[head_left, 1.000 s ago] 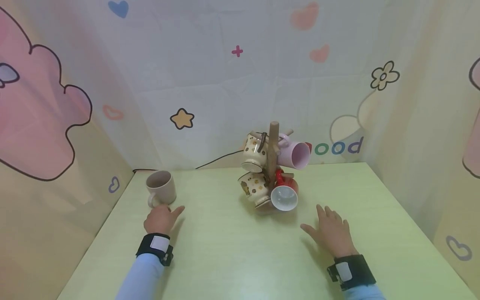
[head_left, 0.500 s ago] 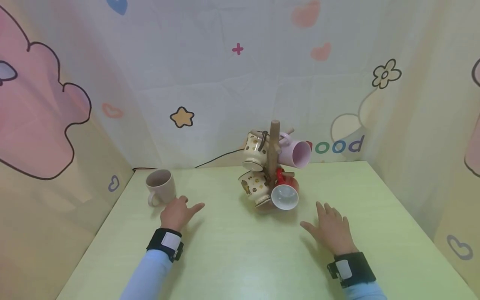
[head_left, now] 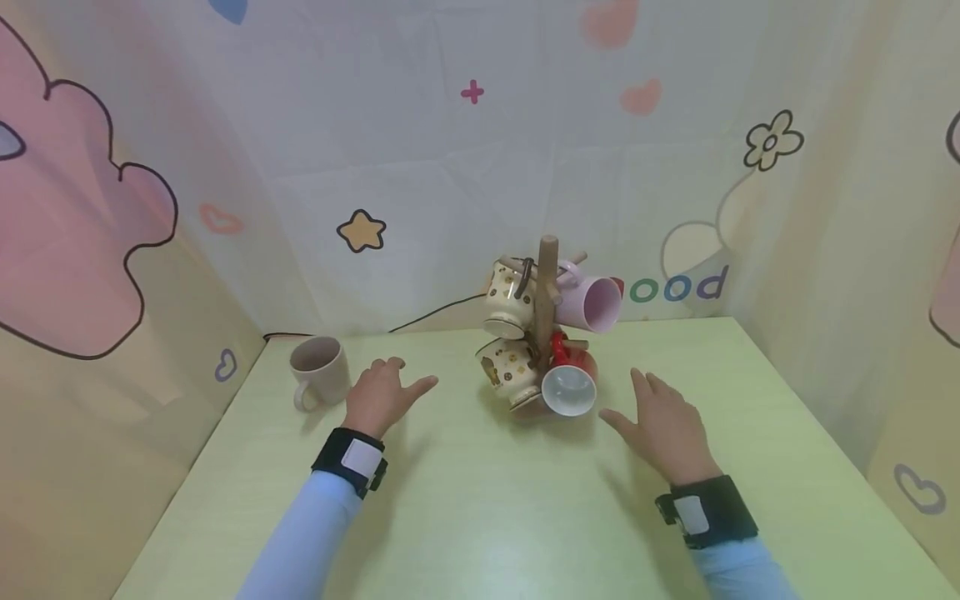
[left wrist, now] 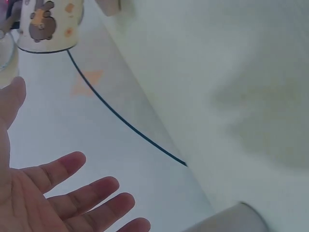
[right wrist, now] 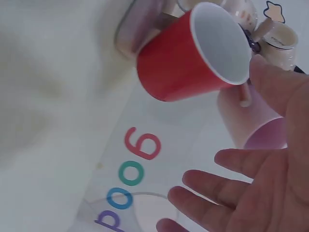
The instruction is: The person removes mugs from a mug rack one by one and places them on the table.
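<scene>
My left hand [head_left: 377, 397] is raised over the table with fingers spread and holds nothing. Just left of it a beige mug [head_left: 321, 372] stands upright, handle toward me. My right hand [head_left: 663, 425], also empty with fingers apart, hovers right of a wooden mug tree [head_left: 548, 283]. On the tree hang two cream patterned mugs, one upper [head_left: 510, 302] and one lower [head_left: 510, 371], a lilac mug [head_left: 588, 302] and a red mug [right wrist: 174, 60] with a white inside. In the right wrist view the thumb overlaps the area beside the red mug's rim.
The pale green table [head_left: 480, 500] reaches back to a printed cloth backdrop [head_left: 420, 167]. Similar cloth hangs on the left and right sides. The tree's base [right wrist: 137, 29] rests on the table near the back.
My left hand has moved right and forward, away from the beige mug, and its fingers have spread. The right hand has risen slightly forward. The mugs have stayed in place.
</scene>
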Motion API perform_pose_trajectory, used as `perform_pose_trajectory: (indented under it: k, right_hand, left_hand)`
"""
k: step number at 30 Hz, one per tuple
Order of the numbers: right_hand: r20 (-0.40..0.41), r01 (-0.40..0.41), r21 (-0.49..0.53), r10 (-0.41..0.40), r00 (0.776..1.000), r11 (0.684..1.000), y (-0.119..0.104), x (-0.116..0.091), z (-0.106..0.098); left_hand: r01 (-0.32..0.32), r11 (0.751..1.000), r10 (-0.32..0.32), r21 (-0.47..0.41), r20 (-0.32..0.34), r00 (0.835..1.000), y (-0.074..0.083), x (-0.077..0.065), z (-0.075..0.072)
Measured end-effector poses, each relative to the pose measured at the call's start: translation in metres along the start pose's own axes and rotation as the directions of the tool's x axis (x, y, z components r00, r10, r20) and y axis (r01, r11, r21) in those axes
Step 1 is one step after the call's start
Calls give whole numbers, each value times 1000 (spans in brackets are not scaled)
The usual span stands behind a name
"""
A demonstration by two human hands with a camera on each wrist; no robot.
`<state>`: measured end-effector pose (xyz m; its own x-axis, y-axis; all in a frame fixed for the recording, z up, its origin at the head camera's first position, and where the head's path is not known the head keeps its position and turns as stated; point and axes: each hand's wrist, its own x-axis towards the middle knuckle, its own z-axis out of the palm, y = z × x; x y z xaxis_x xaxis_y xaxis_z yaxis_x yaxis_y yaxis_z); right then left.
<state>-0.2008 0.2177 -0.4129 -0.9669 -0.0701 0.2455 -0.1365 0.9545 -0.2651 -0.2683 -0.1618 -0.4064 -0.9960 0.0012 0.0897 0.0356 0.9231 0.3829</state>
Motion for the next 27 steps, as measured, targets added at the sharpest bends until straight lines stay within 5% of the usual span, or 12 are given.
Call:
perform_pose_trajectory:
  k: [14,27]
  right_hand:
    - [-18,52,-17,-52,998,999,-42,31,-49]
    - [-9,124,-89,-125,992,988,-80,73,-74]
  left_hand:
    - [-121,992,122,35,-40,992,57,28,-37]
    - [-233,972,234,18,-27,972,101,58,-58]
